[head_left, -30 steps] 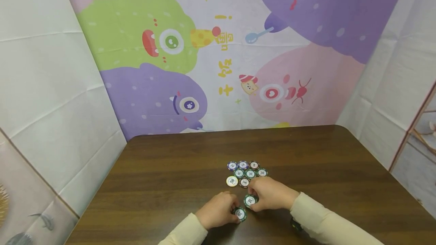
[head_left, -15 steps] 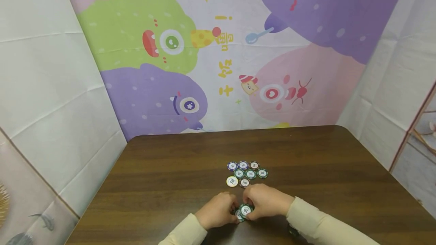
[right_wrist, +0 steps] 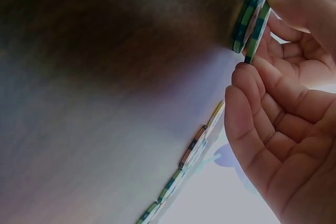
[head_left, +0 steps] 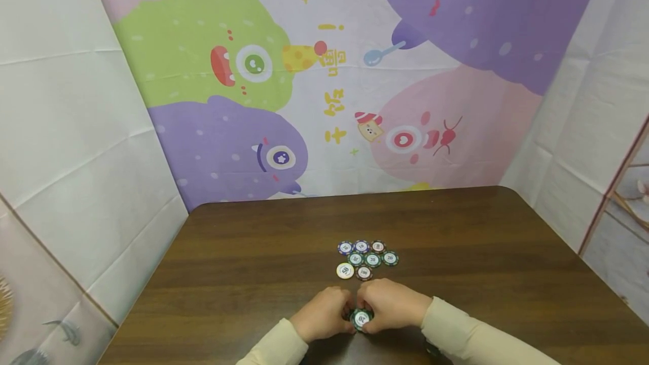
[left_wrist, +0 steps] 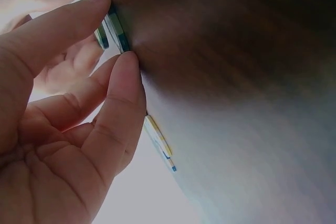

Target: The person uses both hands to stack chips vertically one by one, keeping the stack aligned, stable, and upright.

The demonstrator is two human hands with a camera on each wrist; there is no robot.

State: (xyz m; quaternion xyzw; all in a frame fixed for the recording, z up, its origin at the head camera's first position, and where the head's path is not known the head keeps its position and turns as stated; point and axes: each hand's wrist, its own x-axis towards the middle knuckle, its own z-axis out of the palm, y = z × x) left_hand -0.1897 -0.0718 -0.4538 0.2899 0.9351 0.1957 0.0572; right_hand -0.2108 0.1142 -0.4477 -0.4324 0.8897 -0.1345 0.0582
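Observation:
Near the front of the table, my right hand [head_left: 395,303] pinches a green poker chip [head_left: 361,319] marked 20 between thumb and fingers. Below it is a second green poker chip [left_wrist: 118,30], its edge held between thumb and finger of my left hand [head_left: 323,313]. In the right wrist view the upper chip [right_wrist: 258,32] lies slightly tilted over the lower chip [right_wrist: 244,22], nearly lined up with it. From the head view the lower one is mostly hidden by the upper chip and the fingers.
Beyond the hands, several poker chips lie flat on the brown wooden table [head_left: 253,252]: blue chips [head_left: 361,246], green chips [head_left: 372,259], a yellow-edged 50 chip [head_left: 345,270] and a dark 100 chip [head_left: 364,272]. A cartoon-printed cloth [head_left: 345,173] hangs behind the table.
My right hand has moved left and toward the front edge, carrying its green poker chip over the one in my left hand. The left hand has stayed in place.

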